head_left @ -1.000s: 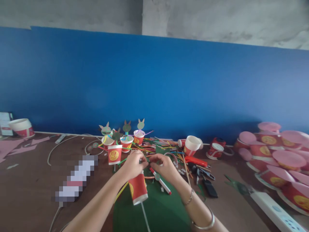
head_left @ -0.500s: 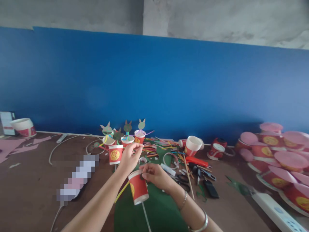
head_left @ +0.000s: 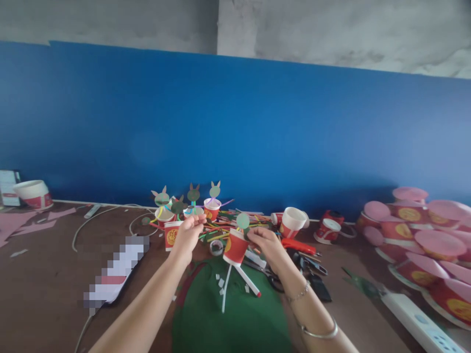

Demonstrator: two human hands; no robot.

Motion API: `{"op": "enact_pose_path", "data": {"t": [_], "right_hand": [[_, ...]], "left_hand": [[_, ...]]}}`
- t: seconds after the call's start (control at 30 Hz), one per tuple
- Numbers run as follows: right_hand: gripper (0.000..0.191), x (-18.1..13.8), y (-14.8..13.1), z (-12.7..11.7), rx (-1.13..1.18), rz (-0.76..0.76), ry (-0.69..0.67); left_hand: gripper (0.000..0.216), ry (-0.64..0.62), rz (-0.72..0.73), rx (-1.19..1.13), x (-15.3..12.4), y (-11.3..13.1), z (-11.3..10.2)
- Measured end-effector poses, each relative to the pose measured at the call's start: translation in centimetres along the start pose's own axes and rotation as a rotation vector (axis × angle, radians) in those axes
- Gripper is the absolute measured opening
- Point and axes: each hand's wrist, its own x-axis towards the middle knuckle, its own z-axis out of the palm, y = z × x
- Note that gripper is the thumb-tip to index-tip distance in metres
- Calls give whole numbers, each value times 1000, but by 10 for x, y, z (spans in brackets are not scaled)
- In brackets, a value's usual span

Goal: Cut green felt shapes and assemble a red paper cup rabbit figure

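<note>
My right hand (head_left: 267, 242) grips a red paper cup (head_left: 236, 247) at its upper right edge. The cup hangs slightly tilted in the air, and a small green paper disc (head_left: 243, 220) shows at its top. Below the cup a thin white stick (head_left: 226, 290) points downward; how it is fixed is hidden. To the left of the cup, apart from it, my left hand (head_left: 189, 235) has its fingers stretched out, with nothing visible in them. Under both hands lies a dark green sheet (head_left: 235, 326), with a white pen with a red end (head_left: 250, 282) and white scraps on it.
Cat-headed paper cups (head_left: 211, 209) stand beyond my left hand. Behind lie coloured sticks, white cups (head_left: 292, 221), a red tool (head_left: 299, 246) and scissors (head_left: 274, 280). Right are pink-topped cups (head_left: 439, 242) and a power strip (head_left: 417, 318); left, a phone (head_left: 119, 272).
My right hand has moved right and up with the cup, which now leans the other way. My left hand has shifted slightly left, away from the cup. The green disc and red-ended pen have come into view.
</note>
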Motion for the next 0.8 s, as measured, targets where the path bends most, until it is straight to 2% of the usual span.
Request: {"op": "enact_pose_path", "data": {"t": [0.13, 0.23, 0.4, 0.53, 0.67, 0.8], "right_hand": [[16, 3, 3, -10, 157, 84, 14], [16, 2, 3, -11, 182, 123, 2], [17, 4, 7, -10, 165, 165, -68], [16, 4, 9, -9, 150, 178, -141], [14, 1, 7, -7, 47, 186, -205], [11, -3, 5, -2, -25, 170, -240]], "left_hand": [[33, -282, -110, 108, -2, -5, 2], [33, -401, -226, -29, -6, -10, 9], [28, -309, -260, -355, -8, -19, 18], [31, -289, -244, -474, -8, -19, 21], [35, -297, -191, -444, -12, -16, 23], [40, -397, -138, -285, -16, -18, 27]]}}
